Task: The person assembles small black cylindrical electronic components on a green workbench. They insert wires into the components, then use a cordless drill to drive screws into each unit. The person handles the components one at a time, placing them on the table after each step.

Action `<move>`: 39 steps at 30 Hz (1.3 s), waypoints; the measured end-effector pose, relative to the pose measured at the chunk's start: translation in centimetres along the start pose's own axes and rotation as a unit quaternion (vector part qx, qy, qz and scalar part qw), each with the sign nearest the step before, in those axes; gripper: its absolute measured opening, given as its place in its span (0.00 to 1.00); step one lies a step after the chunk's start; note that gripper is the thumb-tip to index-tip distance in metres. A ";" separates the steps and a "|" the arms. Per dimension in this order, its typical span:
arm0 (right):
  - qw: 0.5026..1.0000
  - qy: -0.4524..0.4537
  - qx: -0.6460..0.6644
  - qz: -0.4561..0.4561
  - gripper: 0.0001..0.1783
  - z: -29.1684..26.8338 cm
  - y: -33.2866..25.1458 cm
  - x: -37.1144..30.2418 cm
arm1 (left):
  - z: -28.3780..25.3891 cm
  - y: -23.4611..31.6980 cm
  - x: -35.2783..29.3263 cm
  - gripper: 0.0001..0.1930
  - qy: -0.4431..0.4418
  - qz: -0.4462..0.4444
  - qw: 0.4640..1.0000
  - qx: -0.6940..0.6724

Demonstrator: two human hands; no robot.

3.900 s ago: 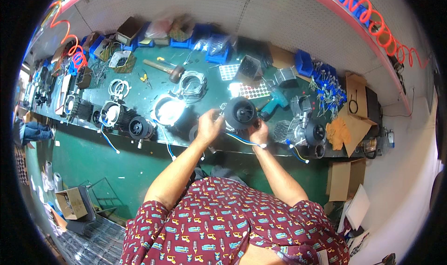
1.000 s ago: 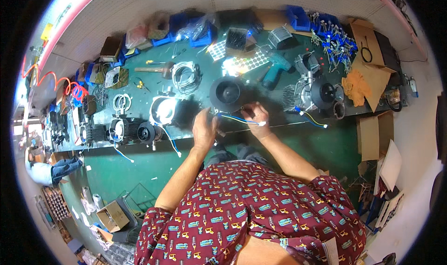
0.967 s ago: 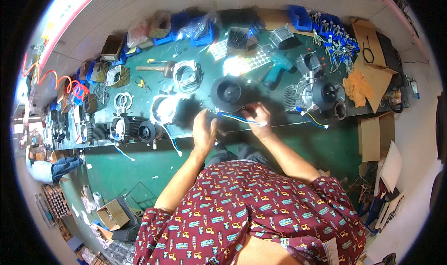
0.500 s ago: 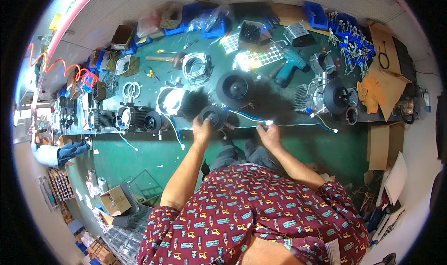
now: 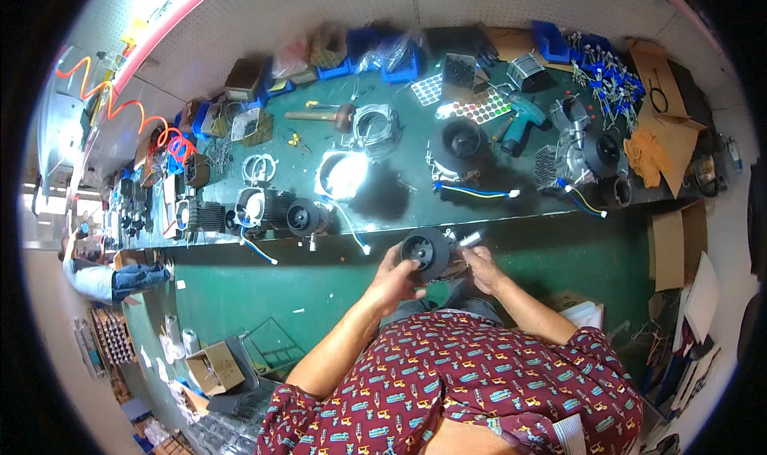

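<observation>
Head view, the only one here: the left hand (image 5: 397,278) is wrapped around a black round blower motor (image 5: 426,253), held up in front of the body just off the near edge of the green workbench (image 5: 383,183) (not resting on it). The right hand (image 5: 481,265) is pinched on the motor's wire lead with its small white connector (image 5: 470,238), right beside the housing. So both hands are close together and both are closed on the same part.

If I were doing this I'd say keep the left-hand grip firm on the housing so it can't spin, and work the lead by the connector body, not the thin wires. A second similar motor (image 5: 457,146) sits further back on the bench with its blue and yellow lead (image 5: 478,191) trailing, next to a teal power drill (image 5: 521,122); well apart from the hands, so nothing to snag on
</observation>
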State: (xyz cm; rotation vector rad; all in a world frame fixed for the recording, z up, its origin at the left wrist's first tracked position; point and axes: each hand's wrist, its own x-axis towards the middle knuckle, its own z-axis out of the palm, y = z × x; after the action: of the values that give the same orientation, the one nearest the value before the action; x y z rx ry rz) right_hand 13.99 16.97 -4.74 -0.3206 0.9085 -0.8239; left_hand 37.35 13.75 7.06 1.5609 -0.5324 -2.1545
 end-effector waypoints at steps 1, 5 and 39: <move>1.000 -0.005 -0.022 -0.018 0.19 1.2 -0.3 -0.7 | -0.9 0.8 -2.1 0.29 -0.030 0.021 0.999 0.037; 0.993 -0.029 -0.108 -0.039 0.18 6.9 -2.0 -2.1 | -6.8 3.0 -7.1 0.28 -0.083 0.123 0.956 0.254; 0.983 0.119 0.123 -0.062 0.16 12.7 -4.5 14.5 | -13.0 19.2 1.6 0.21 0.050 0.272 0.955 0.106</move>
State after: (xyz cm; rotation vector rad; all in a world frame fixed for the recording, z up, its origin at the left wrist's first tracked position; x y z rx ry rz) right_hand 26.88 2.07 -2.86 -0.0629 1.0035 -1.0958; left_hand 51.45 -3.92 12.23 1.4043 -1.0481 -1.6346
